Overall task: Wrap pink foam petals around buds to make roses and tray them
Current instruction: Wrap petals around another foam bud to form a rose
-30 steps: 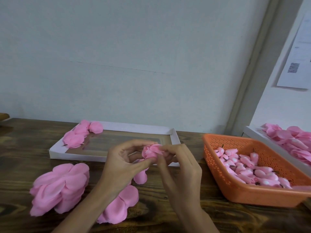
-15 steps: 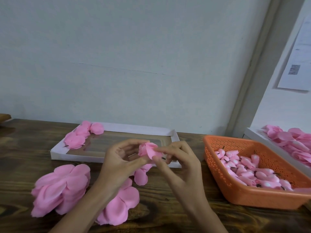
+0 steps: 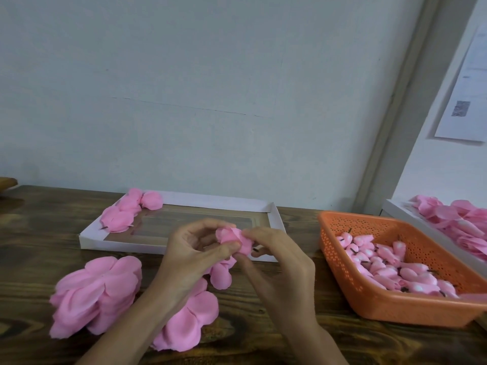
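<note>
Hanging on the wall up and right of the white tray, a paper sheet carries a dark code square and print too blurred to read. The tray's front rim lies just behind both hands. Bare desk stretches left of it, while an orange basket of buds sits near its right end. Over the tray's front edge, the left hand and right hand pinch a half-wrapped rose, fingers curled round its soft, matte pink petals, a dark stem poking right. Loose petal stacks lie in front of the tray; finished roses fill its far-left corner.
</note>
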`<act>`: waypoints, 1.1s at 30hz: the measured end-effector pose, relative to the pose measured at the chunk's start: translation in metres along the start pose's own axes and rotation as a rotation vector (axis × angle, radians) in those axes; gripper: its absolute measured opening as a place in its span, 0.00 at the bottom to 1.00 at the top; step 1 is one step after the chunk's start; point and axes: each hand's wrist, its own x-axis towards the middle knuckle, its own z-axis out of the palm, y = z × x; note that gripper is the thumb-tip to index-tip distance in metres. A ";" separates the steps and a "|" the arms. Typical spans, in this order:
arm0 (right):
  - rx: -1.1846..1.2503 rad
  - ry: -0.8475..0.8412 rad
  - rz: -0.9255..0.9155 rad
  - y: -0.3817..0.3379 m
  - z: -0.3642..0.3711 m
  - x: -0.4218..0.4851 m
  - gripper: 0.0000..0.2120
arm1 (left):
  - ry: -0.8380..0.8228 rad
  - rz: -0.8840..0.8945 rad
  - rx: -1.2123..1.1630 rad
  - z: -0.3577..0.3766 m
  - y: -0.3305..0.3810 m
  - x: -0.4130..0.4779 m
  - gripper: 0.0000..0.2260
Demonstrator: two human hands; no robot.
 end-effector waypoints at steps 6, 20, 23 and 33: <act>0.328 0.032 0.188 -0.010 0.008 -0.004 0.15 | -0.025 -0.080 -0.073 0.006 -0.001 -0.002 0.24; 0.830 -0.254 0.599 -0.021 0.025 -0.013 0.15 | -0.090 -0.147 -0.162 0.026 0.011 -0.015 0.16; 0.804 -0.281 0.601 -0.019 0.027 -0.014 0.17 | -0.004 -0.135 -0.114 0.029 0.011 -0.016 0.17; 1.037 -0.412 0.782 -0.021 0.035 -0.013 0.15 | -0.040 -0.129 -0.016 0.022 0.016 -0.013 0.18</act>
